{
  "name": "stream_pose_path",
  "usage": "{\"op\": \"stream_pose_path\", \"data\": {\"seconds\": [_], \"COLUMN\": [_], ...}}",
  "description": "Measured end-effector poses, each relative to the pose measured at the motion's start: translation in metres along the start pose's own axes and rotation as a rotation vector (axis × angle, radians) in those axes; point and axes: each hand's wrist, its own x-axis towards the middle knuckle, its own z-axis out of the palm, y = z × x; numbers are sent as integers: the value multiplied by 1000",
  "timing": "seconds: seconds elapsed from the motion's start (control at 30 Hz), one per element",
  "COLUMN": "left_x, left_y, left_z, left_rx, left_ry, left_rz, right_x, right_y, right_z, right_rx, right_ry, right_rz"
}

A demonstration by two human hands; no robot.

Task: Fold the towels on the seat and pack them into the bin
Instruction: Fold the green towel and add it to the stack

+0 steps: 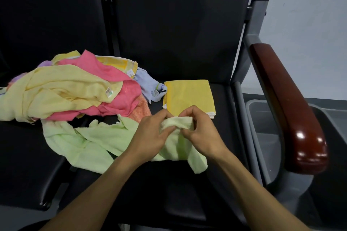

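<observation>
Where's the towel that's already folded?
The folded yellow towel lies flat on the black seat, just beyond both hands, right of the unfolded towel pile beside the pale blue cloth.

A glossy reddish-brown armrest [287, 107] stands before a pale wall [308, 24].

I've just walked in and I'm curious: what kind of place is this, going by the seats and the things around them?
Probably a waiting area or lobby, though I can't be sure. The black padded seats stand joined in a row, with a glossy wooden armrest on a grey metal frame, against a plain pale wall. A grey bin stands beside them.
</observation>
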Motion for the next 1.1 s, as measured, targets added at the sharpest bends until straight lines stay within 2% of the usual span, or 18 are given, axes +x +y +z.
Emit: {"op": "stream_pose_path", "data": {"seconds": [0.07, 0.13, 0.3, 0.47, 0.57, 0.63, 0.73, 0.8, 0.83, 0.87, 1.0, 1.1], "left_x": [0, 0, 7, 10, 11, 10, 3, 0, 0, 1, 4, 5], "left_y": [2, 4, 0, -15, -6, -2, 0, 2, 4, 7, 15, 7], "left_z": [0, -2, -10, -25, -27, -22, -15, -6, -2, -1, -12, -16], "left_rx": [-38, -173, -518, -819, -1069, -935, -409, -53, 26, 7, -148, -244], "left_ry": [38, 68, 325, 453, 408, 314, -21, -139, -100, -10, 423, 597], "left_rz": [-28, -77, -282, -425, -471, -408, -212, -115, -89, -84, -182, -334], "right_x": [-1, -2, -3, -1, -1, -2, -2, -2, -2, -3, -5, -5], "right_y": [3, 6, 14, 4, -2, -1, -3, -6, -7, -6, 1, 2], "right_z": [1, 1, 3, -1, 2, 7, 7, 4, 3, 1, -4, -8], "right_rx": [-150, -215, -361, -166, -134, -182, -172, -102, -108, -162, -580, -563], "right_ry": [30, 7, -183, 93, 101, 73, 101, 99, 90, 81, 33, 94], "right_rz": [-2, 46, 129, 118, 79, 38, -45, -81, -84, -77, 112, 137]}}
